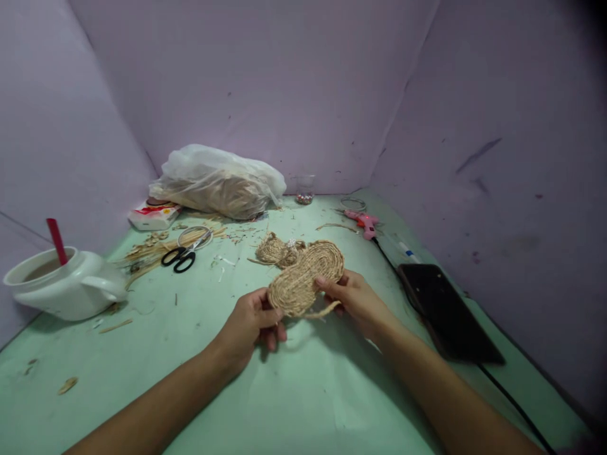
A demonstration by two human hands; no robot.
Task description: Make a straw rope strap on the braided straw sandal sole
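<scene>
Both of my hands hold a coiled straw sole (306, 278), tan and shaped like a small slipper bottom, tilted above the green table. My left hand (258, 322) pinches its near left end between thumb and fingers. With the thumb on top, my right hand (353, 300) grips the right edge. A loose straw strand (325, 311) runs from the sole's near edge towards my right fingers. Just behind lies another woven straw piece (272, 249) with a small whitish decoration (293, 244), partly hidden by the sole.
Black-handled scissors (184, 253) lie left beside straw strips (152, 253). A white cup (78, 284) stands far left. At the back are a plastic bag (222, 180) and a beaded clear cup (305, 189). A pink glue gun (364, 222) and a black phone (448, 313) lie right.
</scene>
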